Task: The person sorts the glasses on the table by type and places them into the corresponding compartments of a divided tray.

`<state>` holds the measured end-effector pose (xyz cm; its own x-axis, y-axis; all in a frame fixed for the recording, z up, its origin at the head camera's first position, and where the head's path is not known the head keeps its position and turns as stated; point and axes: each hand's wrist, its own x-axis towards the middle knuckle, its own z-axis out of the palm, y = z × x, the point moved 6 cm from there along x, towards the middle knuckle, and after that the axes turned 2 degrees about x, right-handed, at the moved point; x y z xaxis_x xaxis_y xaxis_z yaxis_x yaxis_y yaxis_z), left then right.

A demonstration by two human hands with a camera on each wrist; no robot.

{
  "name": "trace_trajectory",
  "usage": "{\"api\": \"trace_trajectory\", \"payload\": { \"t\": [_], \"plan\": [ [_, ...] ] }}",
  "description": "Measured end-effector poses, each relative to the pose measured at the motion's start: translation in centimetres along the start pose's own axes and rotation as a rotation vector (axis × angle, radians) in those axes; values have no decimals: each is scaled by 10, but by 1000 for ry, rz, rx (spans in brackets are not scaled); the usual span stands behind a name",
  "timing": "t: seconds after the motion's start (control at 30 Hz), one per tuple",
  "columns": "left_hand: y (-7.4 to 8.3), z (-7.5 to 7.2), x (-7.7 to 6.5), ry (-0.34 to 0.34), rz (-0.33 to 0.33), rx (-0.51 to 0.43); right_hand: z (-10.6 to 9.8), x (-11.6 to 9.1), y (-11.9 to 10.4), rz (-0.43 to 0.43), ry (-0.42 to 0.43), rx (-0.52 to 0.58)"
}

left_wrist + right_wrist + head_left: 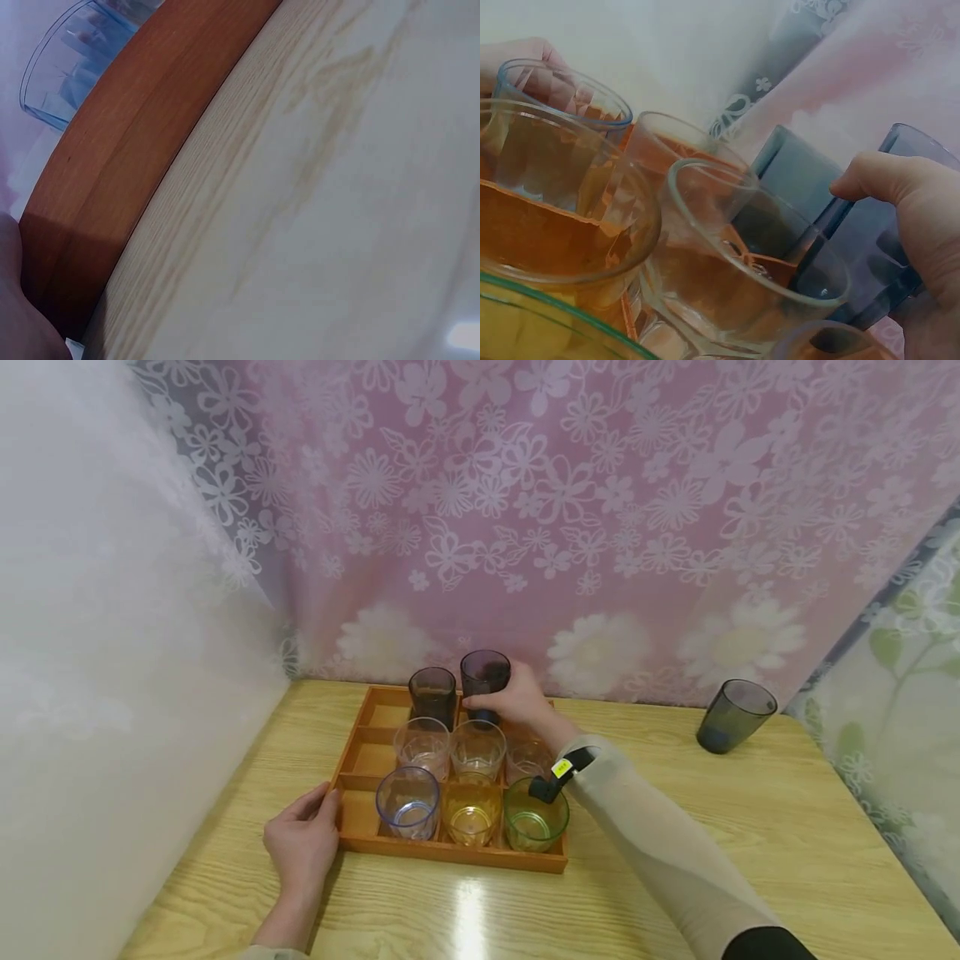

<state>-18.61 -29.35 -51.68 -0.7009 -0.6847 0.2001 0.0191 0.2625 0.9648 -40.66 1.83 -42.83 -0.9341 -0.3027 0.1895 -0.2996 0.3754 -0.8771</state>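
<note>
My right hand (519, 697) grips a dark grey tumbler (483, 670) at the back row of a wooden divided tray (480, 857). The thumb wraps the near side of this tumbler, while the far fingers are hidden behind it. Another dark tumbler (432, 693) stands just left, in the same row. At the tray's front left corner, my left hand (303, 839) holds the side wall, thumb on the rim. Clear glasses (477, 747) fill part of the middle row. A blue-rimmed glass (407, 802), an amber glass (472, 810) and a green glass (536, 817) occupy the front row.
A third dark tumbler (735, 717) leans at the back right of the wood-grain table (720, 827). Behind the tray hangs a pink floral curtain (480, 527). A pale sheet (127, 635) borders the left side. The tray's left column compartments (360, 810) hold no glasses.
</note>
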Motion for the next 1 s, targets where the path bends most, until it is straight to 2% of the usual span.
{"api": "trace_trajectory", "payload": {
  "t": [0.27, 0.53, 1.0],
  "plan": [
    [1, 2, 2, -2, 12, 1, 6, 3, 5, 4, -38, -55],
    [1, 1, -1, -5, -13, 6, 9, 2, 10, 72, -54, -161],
    [1, 1, -2, -3, -21, 6, 7, 1, 10, 114, -81, -159]
  ]
}}
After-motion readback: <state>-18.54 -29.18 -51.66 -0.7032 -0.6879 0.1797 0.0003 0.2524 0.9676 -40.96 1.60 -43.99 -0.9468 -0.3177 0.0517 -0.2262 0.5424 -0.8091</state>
